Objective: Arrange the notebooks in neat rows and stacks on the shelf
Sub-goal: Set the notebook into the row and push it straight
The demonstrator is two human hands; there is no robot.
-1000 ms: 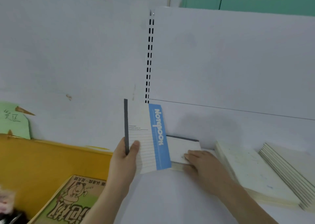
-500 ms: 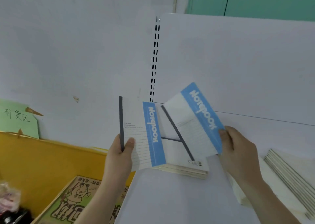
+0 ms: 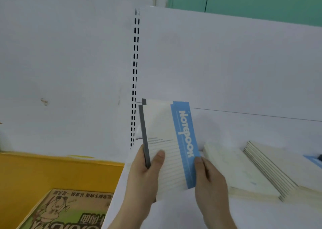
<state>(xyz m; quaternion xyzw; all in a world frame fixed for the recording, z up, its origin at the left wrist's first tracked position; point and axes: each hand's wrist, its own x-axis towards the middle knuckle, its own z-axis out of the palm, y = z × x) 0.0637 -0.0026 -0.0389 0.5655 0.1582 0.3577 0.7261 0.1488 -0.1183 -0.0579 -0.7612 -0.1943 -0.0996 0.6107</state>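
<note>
Both hands hold a small bunch of notebooks (image 3: 167, 141) upright above the white shelf (image 3: 174, 214), in front of its back panel (image 3: 226, 63). The left hand (image 3: 144, 174) grips the grey spine edge low down, thumb laid across the lined front cover and fingers wrapped behind. The right hand (image 3: 209, 178) pinches the opposite edge along the blue strip that reads "Notebook", thumb on the front and the other fingers hidden behind. At the top a second grey spine and a second blue corner peek out slightly offset from the front cover, so more than one notebook is in the grip; how many cannot be told. To the right, lying flat on the shelf, is a cream stack (image 3: 240, 173), and just beside it a fanned stack (image 3: 271, 171) whose edges step down toward the front. A blue cover corner (image 3: 313, 160) shows at the far right edge. Left of the shelf sits a yellow bin (image 3: 57, 171) with a cartoon book (image 3: 66, 211) inside. A slotted upright (image 3: 135, 75) runs up the wall.
</note>
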